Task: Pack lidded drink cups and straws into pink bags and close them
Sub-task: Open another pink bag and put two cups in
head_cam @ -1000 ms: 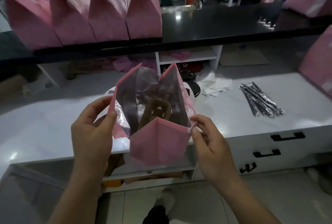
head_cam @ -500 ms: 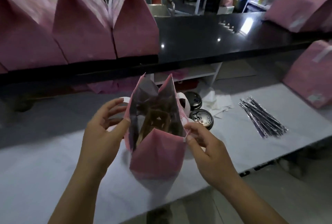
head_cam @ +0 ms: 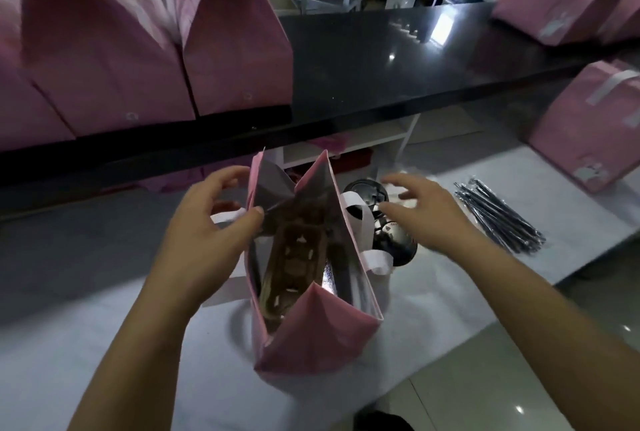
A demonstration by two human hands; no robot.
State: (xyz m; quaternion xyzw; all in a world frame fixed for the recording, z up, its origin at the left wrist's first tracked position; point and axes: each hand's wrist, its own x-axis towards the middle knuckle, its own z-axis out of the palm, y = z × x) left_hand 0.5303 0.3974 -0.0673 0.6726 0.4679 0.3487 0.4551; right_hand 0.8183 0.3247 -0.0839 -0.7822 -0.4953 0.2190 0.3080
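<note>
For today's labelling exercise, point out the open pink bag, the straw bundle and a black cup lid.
open pink bag (head_cam: 318, 333): head view, near end panel.
straw bundle (head_cam: 498, 219): head view, its middle.
black cup lid (head_cam: 398, 243): head view, lid's top face.

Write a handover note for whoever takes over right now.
Left hand pinches the left rim of the open bag. Right hand is open, above the cups right of the bag.
Bag stands on the table with a brown tray inside; straws lie farther right.
Done: closed bags stand on the black counter.
Left: cups and straws in, close the bag.
</note>
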